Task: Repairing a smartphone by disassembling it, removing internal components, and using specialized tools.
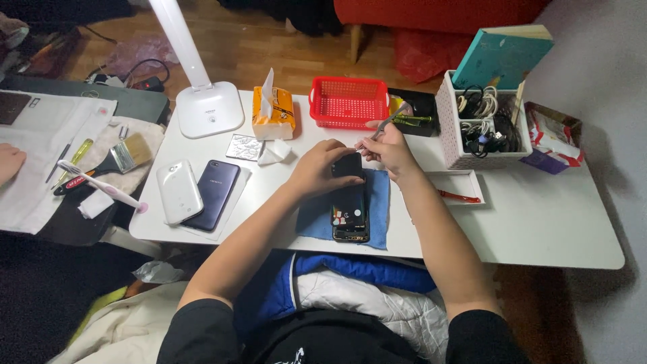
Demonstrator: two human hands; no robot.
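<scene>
White counter; blue cloth at its near edge. Opened phone lies on the cloth. Left hand, fingers curled, pins the phone's top. Right hand fingers pinched shut on tweezers.

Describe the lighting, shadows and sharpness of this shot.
Head view: even, soft light on the white table; the floor at lower left lies in deep shadow; the opened phone under the left hand and right hand is slightly soft; the edges bow mildly.
</scene>
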